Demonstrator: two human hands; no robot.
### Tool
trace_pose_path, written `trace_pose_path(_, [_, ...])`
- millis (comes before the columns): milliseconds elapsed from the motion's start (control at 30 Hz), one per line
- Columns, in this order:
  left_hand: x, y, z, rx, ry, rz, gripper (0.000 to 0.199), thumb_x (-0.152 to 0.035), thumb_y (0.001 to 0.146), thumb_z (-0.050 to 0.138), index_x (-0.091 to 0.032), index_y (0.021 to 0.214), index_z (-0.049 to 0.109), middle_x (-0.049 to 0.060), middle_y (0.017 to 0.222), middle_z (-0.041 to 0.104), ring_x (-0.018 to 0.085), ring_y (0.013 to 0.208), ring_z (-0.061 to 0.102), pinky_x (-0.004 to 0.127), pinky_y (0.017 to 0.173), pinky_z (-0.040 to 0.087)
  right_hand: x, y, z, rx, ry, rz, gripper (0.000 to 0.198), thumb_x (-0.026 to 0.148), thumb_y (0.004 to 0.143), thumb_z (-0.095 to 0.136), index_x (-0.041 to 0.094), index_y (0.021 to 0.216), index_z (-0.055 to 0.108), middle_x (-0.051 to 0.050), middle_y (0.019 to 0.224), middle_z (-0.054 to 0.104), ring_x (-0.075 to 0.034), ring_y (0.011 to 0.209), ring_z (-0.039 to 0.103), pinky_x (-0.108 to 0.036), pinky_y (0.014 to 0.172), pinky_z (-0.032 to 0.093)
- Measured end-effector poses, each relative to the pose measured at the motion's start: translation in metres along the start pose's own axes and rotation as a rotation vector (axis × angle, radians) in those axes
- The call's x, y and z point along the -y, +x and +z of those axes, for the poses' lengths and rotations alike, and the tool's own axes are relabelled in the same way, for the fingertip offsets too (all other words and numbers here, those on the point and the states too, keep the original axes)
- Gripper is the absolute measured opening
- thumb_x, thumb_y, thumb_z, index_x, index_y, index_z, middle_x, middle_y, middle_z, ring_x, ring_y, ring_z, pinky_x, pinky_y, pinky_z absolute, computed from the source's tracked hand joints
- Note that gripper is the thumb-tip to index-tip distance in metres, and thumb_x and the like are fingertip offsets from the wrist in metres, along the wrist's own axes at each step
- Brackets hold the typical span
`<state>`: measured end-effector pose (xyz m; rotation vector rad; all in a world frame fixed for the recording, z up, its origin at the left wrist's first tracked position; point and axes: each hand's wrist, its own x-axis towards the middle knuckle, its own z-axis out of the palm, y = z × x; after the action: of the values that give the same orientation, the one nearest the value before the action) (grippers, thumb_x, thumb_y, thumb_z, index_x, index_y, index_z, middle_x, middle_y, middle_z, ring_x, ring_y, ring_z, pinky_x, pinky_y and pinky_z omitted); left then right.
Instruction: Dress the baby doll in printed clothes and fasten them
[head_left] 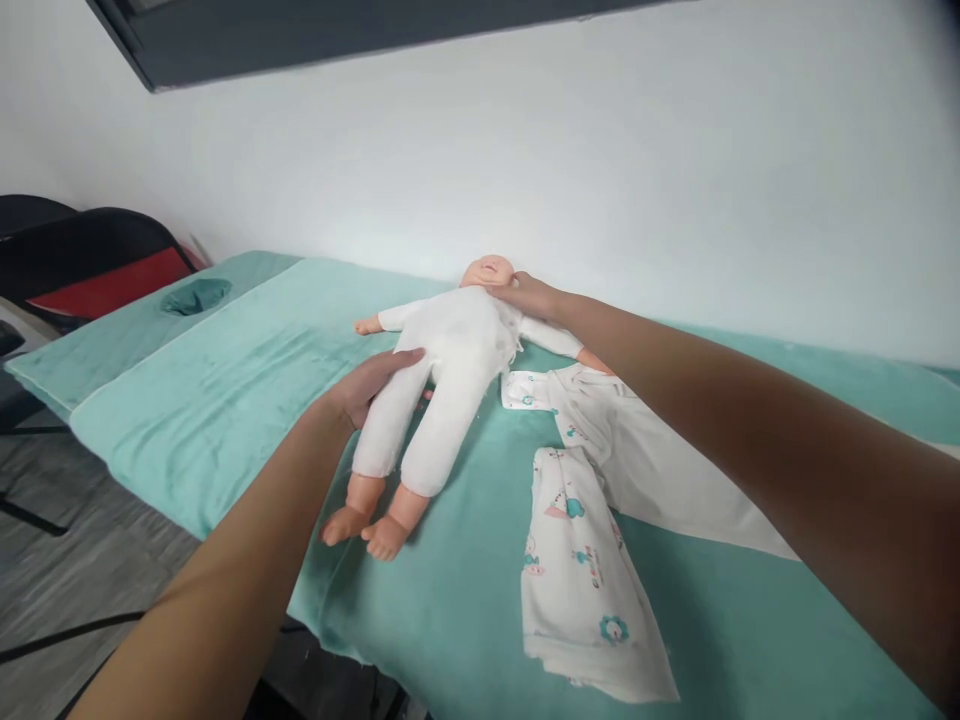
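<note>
Supine doll [469, 325] on the bench [225, 400], beside a printed garment [592, 580]; your left hand [375, 383] holds one thigh, your right hand [534, 297] the neck, each grip narrow.

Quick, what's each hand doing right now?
Left hand: closed around the doll's leg.
Right hand: at the doll's head; grip partly hidden, can't tell.

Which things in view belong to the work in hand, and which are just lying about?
Part of the work:
doll, left hand round a thigh, right hand at its neck
printed clothes beside it, probably
green sheet underneath

Just about:
black chair beyond the sheet
dark frame on the wall
</note>
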<state>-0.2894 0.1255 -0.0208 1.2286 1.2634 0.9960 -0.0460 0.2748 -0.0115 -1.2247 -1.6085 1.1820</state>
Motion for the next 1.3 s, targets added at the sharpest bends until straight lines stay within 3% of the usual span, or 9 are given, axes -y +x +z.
trace_pose_path(167, [0.002, -0.007, -0.001, 0.007, 0.05, -0.107, 0.051, -0.061, 0.078, 0.066, -0.017, 0.103, 0.065, 0.012, 0.087, 0.074, 0.03, 0.085, 0.069, 0.048, 0.079, 0.054, -0.022, -0.014, -0.037, 0.044, -0.26, 0.162, 0.056, 0.069, 0.082, 0.056, 0.02, 0.11, 0.058, -0.015, 0.118, 0.068, -0.026, 0.095, 0.066, -0.04, 0.081, 0.054])
trace_pose_path(267, [-0.01, -0.021, 0.009, -0.359, 0.415, -0.06, 0.047, -0.055, 0.076, 0.067, -0.019, 0.106, 0.063, 0.015, 0.113, 0.07, 0.032, 0.1, 0.066, 0.047, 0.085, 0.052, -0.043, -0.037, -0.079, 0.056, -0.57, 0.179, 0.062, 0.063, 0.097, 0.017, 0.019, 0.095, 0.06, -0.014, 0.099, 0.071, -0.023, 0.084, 0.067, -0.036, 0.076, 0.053])
trace_pose_path(367, [-0.022, -0.048, 0.038, -0.654, 0.731, 0.212, 0.03, -0.043, 0.08, 0.061, -0.019, 0.098, 0.064, 0.012, 0.111, 0.069, 0.029, 0.101, 0.063, 0.043, 0.09, 0.048, -0.06, -0.075, -0.121, 0.049, -0.748, 0.194, 0.06, 0.067, 0.093, 0.033, 0.018, 0.07, 0.06, -0.014, 0.073, 0.067, -0.027, 0.08, 0.065, -0.039, 0.077, 0.049])
trace_pose_path(433, [-0.023, -0.072, 0.067, -0.492, 0.759, 0.24, 0.027, -0.046, 0.085, 0.054, -0.021, 0.085, 0.064, 0.007, 0.09, 0.071, 0.025, 0.085, 0.064, 0.038, 0.08, 0.049, -0.064, -0.106, -0.141, 0.055, -0.833, 0.179, 0.055, 0.069, 0.086, 0.047, 0.02, 0.065, 0.06, -0.013, 0.072, 0.067, -0.029, 0.083, 0.064, -0.04, 0.079, 0.047])
trace_pose_path(567, [-0.004, -0.109, 0.128, 0.163, 0.74, 0.145, 0.036, -0.057, 0.076, 0.063, -0.022, 0.08, 0.067, 0.006, 0.083, 0.071, 0.025, 0.073, 0.064, 0.034, 0.065, 0.047, -0.05, -0.165, -0.159, 0.145, -0.994, 0.148, 0.033, 0.053, 0.075, 0.069, 0.021, 0.075, 0.067, -0.014, 0.093, 0.072, -0.034, 0.092, 0.064, -0.041, 0.078, 0.046])
trace_pose_path(633, [0.006, -0.117, 0.152, 0.263, 0.784, 0.189, 0.031, -0.05, 0.078, 0.063, -0.021, 0.085, 0.067, 0.007, 0.089, 0.071, 0.026, 0.079, 0.065, 0.035, 0.069, 0.049, -0.036, -0.19, -0.163, 0.186, -1.066, 0.121, 0.025, 0.046, 0.076, 0.069, 0.022, 0.082, 0.068, -0.013, 0.101, 0.072, -0.035, 0.097, 0.063, -0.041, 0.079, 0.045])
trace_pose_path(933, [-0.04, -0.126, 0.237, 0.163, 1.088, 0.999, 0.011, -0.025, 0.082, 0.063, -0.022, 0.093, 0.065, 0.011, 0.154, 0.035, 0.034, 0.143, 0.028, 0.055, 0.112, 0.03, 0.046, -0.311, -0.173, 0.251, -1.241, -0.28, 0.029, 0.046, 0.096, 0.038, 0.024, 0.086, 0.055, -0.005, 0.087, 0.067, -0.024, 0.081, 0.059, -0.031, 0.063, 0.031])
trace_pose_path(1100, [-0.068, -0.126, 0.285, 0.213, 1.264, 1.238, 0.02, -0.013, 0.088, 0.046, -0.022, 0.095, 0.063, 0.01, 0.1, 0.062, 0.025, 0.099, 0.057, 0.044, 0.093, 0.043, 0.082, -0.379, -0.187, 0.124, -1.116, -0.289, 0.024, 0.041, 0.094, 0.045, 0.023, 0.08, 0.053, -0.003, 0.082, 0.066, -0.02, 0.074, 0.056, -0.03, 0.061, 0.03])
trace_pose_path(1300, [-0.088, -0.132, 0.321, -0.122, 1.153, 1.411, 0.017, -0.013, 0.084, 0.046, -0.022, 0.092, 0.06, 0.007, 0.085, 0.061, 0.022, 0.076, 0.057, 0.033, 0.065, 0.041, 0.087, -0.432, -0.233, -0.067, -0.834, 0.06, 0.045, 0.064, 0.088, 0.049, 0.025, 0.107, 0.059, -0.005, 0.1, 0.069, -0.023, 0.085, 0.062, -0.032, 0.07, 0.042])
